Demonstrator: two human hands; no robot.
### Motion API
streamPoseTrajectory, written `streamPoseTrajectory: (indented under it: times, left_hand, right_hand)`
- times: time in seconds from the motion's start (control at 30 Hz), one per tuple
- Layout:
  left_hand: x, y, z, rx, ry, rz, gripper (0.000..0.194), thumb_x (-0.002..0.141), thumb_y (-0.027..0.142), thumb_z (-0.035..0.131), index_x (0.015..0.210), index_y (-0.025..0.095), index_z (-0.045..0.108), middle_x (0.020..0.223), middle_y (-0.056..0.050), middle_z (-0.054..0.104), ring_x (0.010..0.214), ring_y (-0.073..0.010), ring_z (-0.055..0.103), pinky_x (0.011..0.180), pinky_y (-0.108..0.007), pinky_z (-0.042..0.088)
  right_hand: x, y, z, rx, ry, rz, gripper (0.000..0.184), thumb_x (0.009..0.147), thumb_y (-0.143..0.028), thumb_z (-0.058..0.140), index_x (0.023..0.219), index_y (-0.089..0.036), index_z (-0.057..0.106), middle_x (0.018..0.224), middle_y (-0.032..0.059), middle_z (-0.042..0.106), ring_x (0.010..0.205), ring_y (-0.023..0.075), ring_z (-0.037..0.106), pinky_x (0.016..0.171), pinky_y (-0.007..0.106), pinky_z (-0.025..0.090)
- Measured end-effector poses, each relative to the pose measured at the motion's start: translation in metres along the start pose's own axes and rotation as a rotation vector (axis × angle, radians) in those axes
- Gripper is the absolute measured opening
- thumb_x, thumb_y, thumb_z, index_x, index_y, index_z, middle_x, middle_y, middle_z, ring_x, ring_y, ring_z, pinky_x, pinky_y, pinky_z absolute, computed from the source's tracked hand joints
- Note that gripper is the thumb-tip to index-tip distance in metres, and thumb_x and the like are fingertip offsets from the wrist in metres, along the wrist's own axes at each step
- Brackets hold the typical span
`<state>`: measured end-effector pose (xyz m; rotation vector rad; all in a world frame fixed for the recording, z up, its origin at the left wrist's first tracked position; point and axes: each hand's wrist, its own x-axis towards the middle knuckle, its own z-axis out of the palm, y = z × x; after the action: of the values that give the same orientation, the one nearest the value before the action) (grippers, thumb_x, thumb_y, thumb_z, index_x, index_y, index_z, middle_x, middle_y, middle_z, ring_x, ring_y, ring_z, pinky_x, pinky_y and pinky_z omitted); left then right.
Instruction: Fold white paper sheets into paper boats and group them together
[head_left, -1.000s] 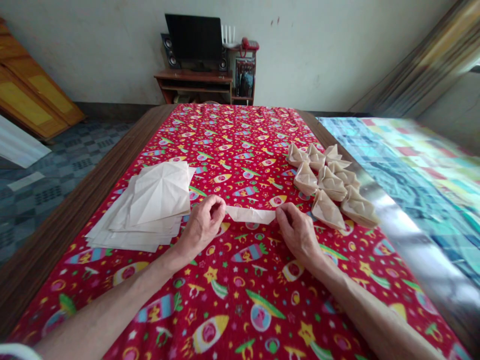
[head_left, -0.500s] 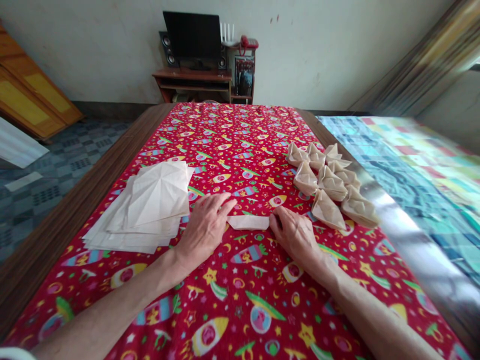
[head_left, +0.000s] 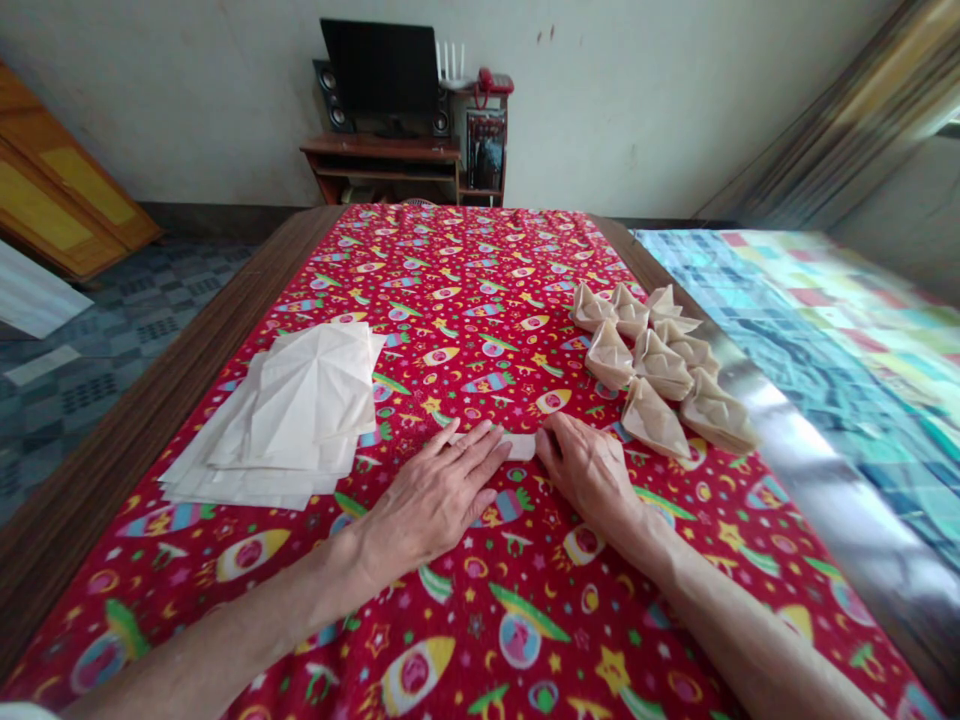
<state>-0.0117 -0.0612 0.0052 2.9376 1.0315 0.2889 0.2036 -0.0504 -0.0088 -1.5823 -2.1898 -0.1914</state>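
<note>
A narrow strip of folded paper (head_left: 521,447) lies on the red patterned cloth (head_left: 480,330), mostly covered by my hands. My left hand (head_left: 446,485) rests flat across its left part, fingers stretched out and pointing right. The fingers of my right hand (head_left: 585,460) are closed on the strip's right end. Left of my hands lies a stack of creased paper sheets (head_left: 311,395), its edges fanned unevenly. On the right stand several folded paper boats (head_left: 664,365), grouped close together beyond my right hand.
The cloth covers a dark wooden table (head_left: 180,345). At the far wall is a desk (head_left: 382,150) with a monitor (head_left: 382,70), speakers and a red telephone (head_left: 495,82). A bed with a checked cover (head_left: 795,330) adjoins the right side; a wooden cabinet (head_left: 67,180) stands left.
My left hand has let go of the strip's left end, opened, and moved right to lie flat over the paper. The strip turned to a plain side; my right hand stays at its right end.
</note>
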Motion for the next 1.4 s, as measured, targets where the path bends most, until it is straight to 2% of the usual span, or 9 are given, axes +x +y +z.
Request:
streamPoseTrajectory:
  times: [0.27, 0.33, 0.4, 0.5, 0.63, 0.73, 0.93, 1.2, 1.4]
  left_hand:
    - [-0.005, 0.002, 0.002, -0.013, -0.022, -0.032, 0.048, 0.098, 0.034, 0.034, 0.142, 0.017, 0.031, 0.150, -0.005, 0.031, 0.140, -0.0192, 0.023, 0.115, -0.042, 0.020]
    - [-0.005, 0.003, 0.002, -0.019, -0.029, -0.050, 0.046, 0.098, 0.034, 0.035, 0.141, 0.018, 0.034, 0.149, -0.005, 0.034, 0.140, -0.0192, 0.023, 0.115, -0.042, 0.020]
    - [-0.004, 0.004, 0.001, -0.033, -0.035, -0.060, 0.045, 0.098, 0.035, 0.035, 0.139, 0.018, 0.037, 0.147, -0.005, 0.036, 0.139, -0.0194, 0.025, 0.114, -0.042, 0.021]
    - [-0.003, 0.005, 0.000, -0.047, -0.037, -0.066, 0.045, 0.097, 0.034, 0.036, 0.138, 0.016, 0.039, 0.145, -0.008, 0.040, 0.139, -0.0209, 0.026, 0.114, -0.043, 0.023]
    - [-0.006, 0.005, -0.001, -0.040, -0.032, -0.061, 0.046, 0.096, 0.032, 0.037, 0.138, 0.014, 0.039, 0.147, -0.009, 0.036, 0.139, -0.0215, 0.027, 0.114, -0.042, 0.023]
    - [-0.011, 0.004, -0.001, -0.025, -0.016, -0.050, 0.047, 0.096, 0.031, 0.037, 0.140, 0.015, 0.036, 0.150, -0.007, 0.031, 0.139, -0.0205, 0.027, 0.114, -0.041, 0.022]
    - [-0.021, -0.001, -0.002, -0.006, -0.009, -0.083, 0.044, 0.095, 0.027, 0.038, 0.138, 0.017, 0.040, 0.147, -0.005, 0.036, 0.138, -0.0203, 0.029, 0.113, -0.041, 0.026]
    - [-0.033, -0.004, -0.004, -0.026, 0.054, -0.126, 0.040, 0.095, 0.024, 0.040, 0.134, 0.018, 0.045, 0.143, -0.006, 0.043, 0.133, -0.0201, 0.037, 0.112, -0.042, 0.029]
    - [-0.012, -0.028, -0.002, -0.252, 0.261, -0.115, 0.023, 0.094, 0.021, 0.044, 0.104, 0.017, 0.064, 0.107, -0.005, 0.067, 0.103, -0.0164, 0.059, 0.093, -0.032, 0.047]
  right_hand:
    - [0.001, -0.001, -0.009, -0.086, -0.057, 0.038, 0.017, 0.086, -0.023, 0.051, 0.073, -0.018, 0.059, 0.067, 0.0019, 0.063, 0.058, 0.0136, 0.056, 0.055, 0.025, 0.036]
    - [-0.001, -0.006, -0.012, -0.121, -0.011, -0.025, 0.016, 0.088, -0.021, 0.050, 0.083, -0.017, 0.064, 0.086, 0.0074, 0.068, 0.073, 0.0186, 0.061, 0.063, 0.028, 0.042]
    - [-0.005, -0.012, -0.014, -0.088, 0.027, -0.199, 0.023, 0.091, -0.017, 0.044, 0.102, -0.014, 0.064, 0.114, 0.0125, 0.064, 0.099, 0.0246, 0.060, 0.079, 0.035, 0.046]
    - [-0.014, -0.022, -0.013, 0.041, -0.041, -0.452, 0.036, 0.094, -0.016, 0.037, 0.126, -0.012, 0.053, 0.137, 0.0119, 0.050, 0.127, 0.0244, 0.044, 0.104, 0.042, 0.037]
    - [-0.026, -0.023, -0.011, 0.124, -0.203, -0.430, 0.055, 0.095, -0.034, 0.042, 0.142, -0.008, 0.033, 0.146, 0.0144, 0.036, 0.137, 0.0243, 0.028, 0.111, 0.045, 0.032]
    - [-0.032, -0.016, -0.015, 0.140, -0.255, -0.395, 0.056, 0.095, -0.034, 0.043, 0.144, -0.012, 0.030, 0.146, 0.0125, 0.035, 0.137, 0.0240, 0.027, 0.111, 0.047, 0.032]
    - [-0.032, -0.010, -0.023, 0.141, -0.263, -0.361, 0.047, 0.096, -0.027, 0.040, 0.141, -0.016, 0.037, 0.142, 0.0094, 0.042, 0.134, 0.0237, 0.035, 0.111, 0.050, 0.030]
    - [-0.030, -0.008, -0.023, 0.195, -0.172, -0.317, 0.036, 0.095, -0.023, 0.043, 0.129, -0.016, 0.052, 0.131, 0.0089, 0.055, 0.125, 0.0231, 0.048, 0.105, 0.046, 0.037]
    - [-0.010, -0.005, -0.011, 0.310, -0.067, -0.264, 0.016, 0.093, -0.023, 0.049, 0.095, -0.021, 0.065, 0.102, 0.0052, 0.070, 0.098, 0.0179, 0.062, 0.085, 0.034, 0.047]
